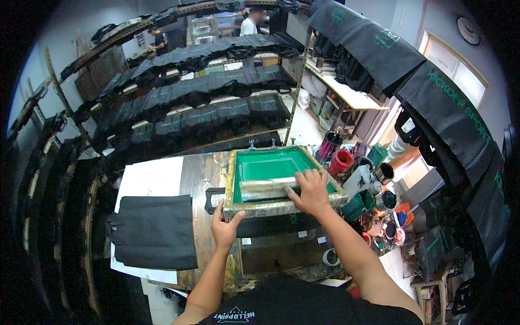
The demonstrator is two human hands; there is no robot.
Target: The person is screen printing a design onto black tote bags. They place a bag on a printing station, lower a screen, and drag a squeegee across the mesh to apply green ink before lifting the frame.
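On the worktable lies a silk-screen frame (287, 207) with a yellowish rim and green mesh, its near edge raised slightly above a black fabric bag (271, 225). My left hand (223, 230) is closed on the frame's near left corner, thumb in front of the rim. Inside the frame, my right hand (311, 193) grips the right end of a wide, pale squeegee (265, 187), which lies across the lower part of the mesh. The squeegee's lower edge is partly hidden. A black strap (215, 200) sticks out left of the frame.
A stack of black bags (154, 233) lies on the left of the table (203, 170). Pots of ink, including a red container (341, 161), crowd the right side. A tape roll (330, 257) sits near the front edge. Racks of black bags (200, 116) surround the table. Two people work far back.
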